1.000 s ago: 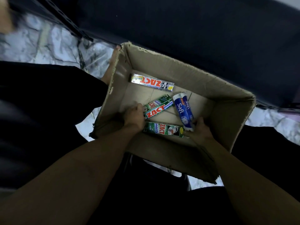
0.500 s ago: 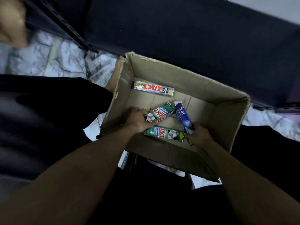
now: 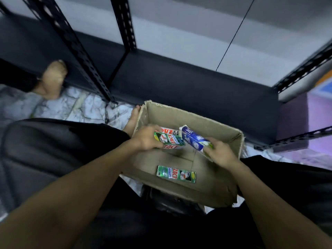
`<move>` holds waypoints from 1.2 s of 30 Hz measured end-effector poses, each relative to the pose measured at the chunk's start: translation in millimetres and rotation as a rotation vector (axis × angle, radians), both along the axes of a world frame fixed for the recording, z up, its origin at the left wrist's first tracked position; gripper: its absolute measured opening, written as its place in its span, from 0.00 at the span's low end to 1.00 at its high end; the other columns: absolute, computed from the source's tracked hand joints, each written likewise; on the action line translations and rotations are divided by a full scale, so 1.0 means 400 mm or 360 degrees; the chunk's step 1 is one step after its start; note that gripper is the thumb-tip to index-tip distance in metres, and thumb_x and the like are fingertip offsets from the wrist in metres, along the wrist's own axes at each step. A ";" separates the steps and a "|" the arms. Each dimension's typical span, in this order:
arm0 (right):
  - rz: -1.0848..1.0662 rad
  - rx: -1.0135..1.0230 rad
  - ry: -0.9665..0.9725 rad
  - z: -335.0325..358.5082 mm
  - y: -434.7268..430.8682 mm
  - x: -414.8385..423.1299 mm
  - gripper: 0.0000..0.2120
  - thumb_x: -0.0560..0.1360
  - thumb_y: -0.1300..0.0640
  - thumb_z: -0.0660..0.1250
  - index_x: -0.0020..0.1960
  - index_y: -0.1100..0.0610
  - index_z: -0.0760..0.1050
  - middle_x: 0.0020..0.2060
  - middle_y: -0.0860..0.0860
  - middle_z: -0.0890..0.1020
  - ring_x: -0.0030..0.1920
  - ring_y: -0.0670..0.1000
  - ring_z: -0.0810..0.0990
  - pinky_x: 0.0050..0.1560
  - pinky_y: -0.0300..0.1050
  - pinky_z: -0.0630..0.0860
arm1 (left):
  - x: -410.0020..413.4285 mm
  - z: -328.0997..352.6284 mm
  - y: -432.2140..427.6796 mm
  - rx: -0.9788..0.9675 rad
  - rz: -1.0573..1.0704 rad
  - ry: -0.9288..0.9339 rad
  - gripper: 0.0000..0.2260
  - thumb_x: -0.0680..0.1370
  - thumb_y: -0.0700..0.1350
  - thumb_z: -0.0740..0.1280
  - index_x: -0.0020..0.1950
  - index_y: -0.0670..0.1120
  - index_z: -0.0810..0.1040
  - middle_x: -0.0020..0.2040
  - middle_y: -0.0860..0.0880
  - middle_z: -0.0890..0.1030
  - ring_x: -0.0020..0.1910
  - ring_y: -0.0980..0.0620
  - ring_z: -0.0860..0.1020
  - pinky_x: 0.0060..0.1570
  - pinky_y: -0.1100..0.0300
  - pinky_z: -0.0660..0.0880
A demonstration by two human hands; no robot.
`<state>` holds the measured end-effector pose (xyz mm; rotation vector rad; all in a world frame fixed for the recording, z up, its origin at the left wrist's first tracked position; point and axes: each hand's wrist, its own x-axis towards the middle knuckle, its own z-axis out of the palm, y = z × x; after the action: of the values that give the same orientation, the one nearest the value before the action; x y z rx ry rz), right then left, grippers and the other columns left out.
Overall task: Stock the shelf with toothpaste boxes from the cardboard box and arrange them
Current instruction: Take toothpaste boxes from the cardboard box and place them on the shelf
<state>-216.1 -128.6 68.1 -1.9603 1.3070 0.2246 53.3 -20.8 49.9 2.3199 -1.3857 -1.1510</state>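
An open cardboard box (image 3: 179, 115) sits on the floor between my knees. My left hand (image 3: 146, 138) grips a small stack of green and red ZACT toothpaste boxes (image 3: 170, 140), lifted above the box floor. My right hand (image 3: 220, 153) grips a blue and white Safi toothpaste box (image 3: 193, 138) by its near end, raised and tilted. One green ZACT box (image 3: 176, 174) lies flat on the cardboard floor near the front wall. A further ZACT box (image 3: 168, 130) shows partly behind the stack in my left hand.
A black metal shelf rack (image 3: 179, 83) with perforated uprights (image 3: 75, 49) stands right behind the cardboard box; its dark lowest board is bare. The floor (image 3: 75, 108) is white marble. A bare foot (image 3: 52, 79) is at the left, another (image 3: 132, 119) beside the box's left wall.
Both hands have lifted out of the box bottom: the left with the ZACT boxes, the right with the Safi box. My head has tilted up, bringing the shelf rack into view.
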 end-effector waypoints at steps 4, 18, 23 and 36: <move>-0.0009 -0.0163 -0.0229 0.141 -0.014 0.001 0.20 0.77 0.53 0.65 0.69 0.48 0.73 0.56 0.47 0.82 0.58 0.51 0.79 0.58 0.39 0.72 | 0.046 0.137 -0.028 -0.0142 -0.0088 -0.0117 0.24 0.53 0.63 0.76 0.47 0.68 0.76 0.54 0.52 0.82 0.62 0.47 0.76 0.64 0.52 0.72; -0.0041 -0.0709 -0.1064 0.692 0.066 -0.004 0.17 0.75 0.53 0.71 0.62 0.44 0.78 0.48 0.39 0.83 0.38 0.36 0.79 0.34 0.28 0.71 | 0.013 0.785 0.024 -0.0838 -0.0402 -0.0134 0.26 0.62 0.49 0.83 0.57 0.56 0.80 0.47 0.60 0.85 0.44 0.62 0.82 0.45 0.66 0.79; -0.0009 -0.0926 -0.1216 0.873 0.083 -0.044 0.15 0.75 0.51 0.71 0.61 0.44 0.78 0.48 0.41 0.84 0.47 0.43 0.82 0.45 0.42 0.79 | -0.042 0.976 0.050 -0.1109 -0.0506 -0.0250 0.25 0.63 0.52 0.82 0.56 0.59 0.79 0.49 0.61 0.84 0.45 0.63 0.82 0.42 0.68 0.77; -0.0354 -0.1329 -0.1457 1.117 -0.051 -0.178 0.09 0.75 0.57 0.70 0.53 0.47 0.81 0.39 0.40 0.85 0.36 0.37 0.81 0.36 0.29 0.74 | -0.168 1.207 -0.058 -0.1755 -0.0502 -0.0296 0.23 0.64 0.50 0.82 0.57 0.59 0.80 0.48 0.61 0.84 0.45 0.65 0.81 0.43 0.68 0.78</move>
<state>-287.5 -148.9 514.9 -2.0641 1.0035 -1.3622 -14.0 -44.2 532.9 1.4398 -1.8293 -0.0698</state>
